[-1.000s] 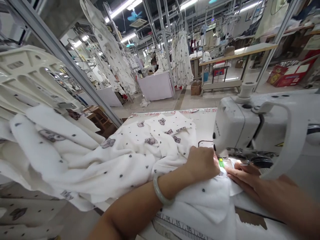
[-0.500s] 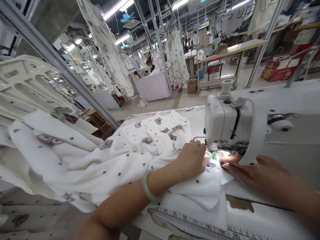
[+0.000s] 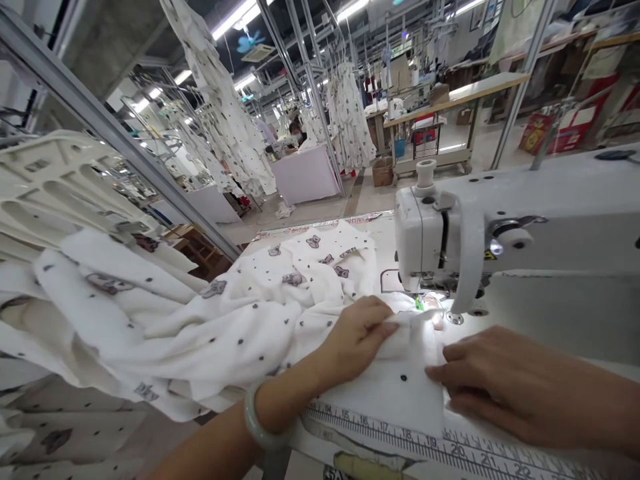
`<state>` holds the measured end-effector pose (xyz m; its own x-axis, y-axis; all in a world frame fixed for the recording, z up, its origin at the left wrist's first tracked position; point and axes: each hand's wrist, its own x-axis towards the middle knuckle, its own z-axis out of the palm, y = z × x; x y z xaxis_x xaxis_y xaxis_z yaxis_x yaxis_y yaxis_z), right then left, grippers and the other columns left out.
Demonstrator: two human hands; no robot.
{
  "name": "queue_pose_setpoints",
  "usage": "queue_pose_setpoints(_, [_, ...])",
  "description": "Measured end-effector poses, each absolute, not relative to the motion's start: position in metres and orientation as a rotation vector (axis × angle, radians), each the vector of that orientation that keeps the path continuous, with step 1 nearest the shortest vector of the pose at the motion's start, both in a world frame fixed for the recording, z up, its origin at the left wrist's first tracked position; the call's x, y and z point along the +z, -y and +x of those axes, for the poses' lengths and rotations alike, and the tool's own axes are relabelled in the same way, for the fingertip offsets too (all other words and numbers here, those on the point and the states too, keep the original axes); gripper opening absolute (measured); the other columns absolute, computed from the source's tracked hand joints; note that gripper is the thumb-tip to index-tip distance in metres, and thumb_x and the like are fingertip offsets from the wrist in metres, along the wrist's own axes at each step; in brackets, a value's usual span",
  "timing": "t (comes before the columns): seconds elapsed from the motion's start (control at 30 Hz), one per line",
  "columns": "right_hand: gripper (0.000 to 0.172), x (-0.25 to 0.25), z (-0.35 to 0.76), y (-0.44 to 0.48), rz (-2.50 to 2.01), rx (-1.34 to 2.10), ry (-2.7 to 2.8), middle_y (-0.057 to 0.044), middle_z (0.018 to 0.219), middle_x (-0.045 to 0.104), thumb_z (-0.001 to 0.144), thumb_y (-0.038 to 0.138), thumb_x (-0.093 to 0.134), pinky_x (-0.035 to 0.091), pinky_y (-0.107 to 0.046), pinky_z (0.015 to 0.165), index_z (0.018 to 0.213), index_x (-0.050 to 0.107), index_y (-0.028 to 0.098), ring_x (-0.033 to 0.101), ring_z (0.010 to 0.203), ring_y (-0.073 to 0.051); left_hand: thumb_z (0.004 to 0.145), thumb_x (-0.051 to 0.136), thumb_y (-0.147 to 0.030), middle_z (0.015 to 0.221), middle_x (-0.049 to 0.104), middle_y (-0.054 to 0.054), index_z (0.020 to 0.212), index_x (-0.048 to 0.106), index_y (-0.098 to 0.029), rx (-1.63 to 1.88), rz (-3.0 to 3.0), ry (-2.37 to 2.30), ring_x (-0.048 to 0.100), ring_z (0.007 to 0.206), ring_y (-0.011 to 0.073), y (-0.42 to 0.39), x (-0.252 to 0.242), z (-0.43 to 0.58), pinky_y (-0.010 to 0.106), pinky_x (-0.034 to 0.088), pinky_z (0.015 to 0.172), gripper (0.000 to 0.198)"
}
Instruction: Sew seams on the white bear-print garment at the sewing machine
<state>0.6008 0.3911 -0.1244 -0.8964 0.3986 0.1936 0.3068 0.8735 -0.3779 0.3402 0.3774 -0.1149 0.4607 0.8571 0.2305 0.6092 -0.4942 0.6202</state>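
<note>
My left hand (image 3: 357,333) pinches the white fabric (image 3: 240,333); my right hand (image 3: 500,387) presses it flat (near ruler (image 3: 400,443) reads 14–22).

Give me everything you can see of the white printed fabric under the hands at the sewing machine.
The white printed fabric looks soft, like cotton gauze, white with small dark dots and grey bear-like figures. It lies bunched and folded across the table, trailing off its left edge. A flat end reaches under the sewing machine head, where the lamp lights it. The left hand pinches a fold of it; the right hand presses its near edge flat. Its front edge lies beside the ruler strip.
</note>
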Motion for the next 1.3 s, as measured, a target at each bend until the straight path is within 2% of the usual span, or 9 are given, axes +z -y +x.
queue_pose_setpoints(0.07, [0.019, -0.128, 0.6, -0.395, -0.476, 0.542, 2.765, 0.0, 0.076, 0.069, 0.101, 0.028, 0.055, 0.045, -0.03, 0.061, 0.106, 0.073, 0.027, 0.066, 0.065, -0.016, 0.105, 0.05, -0.028, 0.111, 0.072, 0.009, 0.101, 0.068, -0.019, 0.762, 2.223, -1.171, 0.065, 0.108, 0.0198, -0.382, -0.108, 0.344, 0.036, 0.055, 0.095, 0.02])
queue_pose_setpoints(0.17, [0.022, -0.135, 0.602, -0.395, -0.442, 0.578, 2.744, -0.002, 0.08, 0.07, 0.102, 0.028, 0.052, 0.045, -0.03, 0.063, 0.109, 0.072, 0.026, 0.067, 0.069, -0.017, 0.105, 0.048, -0.025, 0.122, 0.072, 0.008, 0.114, 0.064, -0.02, 0.537, 2.405, -1.063, 0.062, 0.121, 0.0202, -0.381, -0.108, 0.351, 0.04, 0.049, 0.108, 0.019])
queue_pose_setpoints(0.3, [0.023, -0.139, 0.606, -0.391, -0.448, 0.57, 2.73, -0.003, 0.083, 0.072, 0.103, 0.028, 0.05, 0.045, -0.031, 0.064, 0.102, 0.072, 0.024, 0.068, 0.074, -0.017, 0.104, 0.045, -0.02, 0.128, 0.071, 0.008, 0.116, 0.061, -0.017, 0.254, 2.695, -0.993, 0.061, 0.123, 0.0203, -0.375, -0.12, 0.354, 0.042, 0.044, 0.113, 0.02])
queue_pose_setpoints(0.47, [0.026, -0.147, 0.612, -0.399, -0.522, 0.299, 2.573, -0.001, 0.08, 0.071, 0.106, 0.028, 0.046, 0.045, -0.03, 0.059, 0.105, 0.072, 0.024, 0.066, 0.066, -0.014, 0.106, 0.045, -0.025, 0.137, 0.067, 0.009, 0.127, 0.058, -0.015, 0.338, 2.832, -0.901, 0.059, 0.129, 0.0203, -0.37, -0.132, 0.349, 0.042, 0.037, 0.121, 0.026])
queue_pose_setpoints(0.6, [0.027, -0.158, 0.613, -0.408, -0.587, 0.124, 2.533, -0.002, 0.092, 0.074, 0.106, 0.028, 0.047, 0.05, -0.031, 0.064, 0.12, 0.069, 0.024, 0.069, 0.073, -0.016, 0.108, 0.046, -0.035, 0.141, 0.063, 0.012, 0.132, 0.058, -0.016, 0.368, 2.869, -0.926, 0.057, 0.131, 0.0232, -0.368, -0.138, 0.346, 0.044, 0.039, 0.12, 0.034])
queue_pose_setpoints(0.77, [0.032, -0.162, 0.608, -0.409, -0.587, -0.052, 2.569, 0.002, 0.085, 0.075, 0.109, 0.03, 0.039, 0.046, -0.034, 0.062, 0.106, 0.071, 0.026, 0.068, 0.064, -0.015, 0.107, 0.045, -0.036, 0.139, 0.063, 0.015, 0.128, 0.062, -0.016, 0.328, 2.855, -0.929, 0.058, 0.128, 0.0241, -0.377, -0.141, 0.346, 0.044, 0.044, 0.116, 0.033])
queue_pose_setpoints(1.03, [0.041, -0.161, 0.603, -0.415, -0.655, -0.232, 2.539, 0.005, 0.08, 0.079, 0.111, 0.036, 0.032, 0.05, -0.04, 0.066, 0.101, 0.07, 0.027, 0.073, 0.065, -0.02, 0.107, 0.041, -0.031, 0.138, 0.064, 0.014, 0.128, 0.062, -0.015, 0.282, 2.903, -0.934, 0.057, 0.13, 0.0236, -0.397, -0.141, 0.348, 0.044, 0.04, 0.118, 0.034])
queue_pose_setpoints(1.23, [0.04, -0.169, 0.608, -0.419, -0.727, -0.239, 2.53, -0.002, 0.078, 0.078, 0.109, 0.039, 0.038, 0.053, -0.043, 0.065, 0.098, 0.072, 0.022, 0.072, 0.066, -0.024, 0.107, 0.041, -0.033, 0.141, 0.062, 0.012, 0.128, 0.061, -0.017, 0.259, 2.869, -0.994, 0.053, 0.137, 0.0241, -0.405, -0.141, 0.349, 0.042, 0.039, 0.119, 0.033])
queue_pose_setpoints(1.3, [0.039, -0.17, 0.61, -0.422, -0.729, -0.224, 2.535, 0.0, 0.074, 0.077, 0.109, 0.041, 0.04, 0.053, -0.043, 0.064, 0.1, 0.072, 0.022, 0.072, 0.066, -0.024, 0.107, 0.042, -0.033, 0.143, 0.06, 0.013, 0.13, 0.06, -0.016, 0.225, 2.852, -1.008, 0.051, 0.139, 0.0247, -0.407, -0.14, 0.349, 0.043, 0.038, 0.12, 0.034])
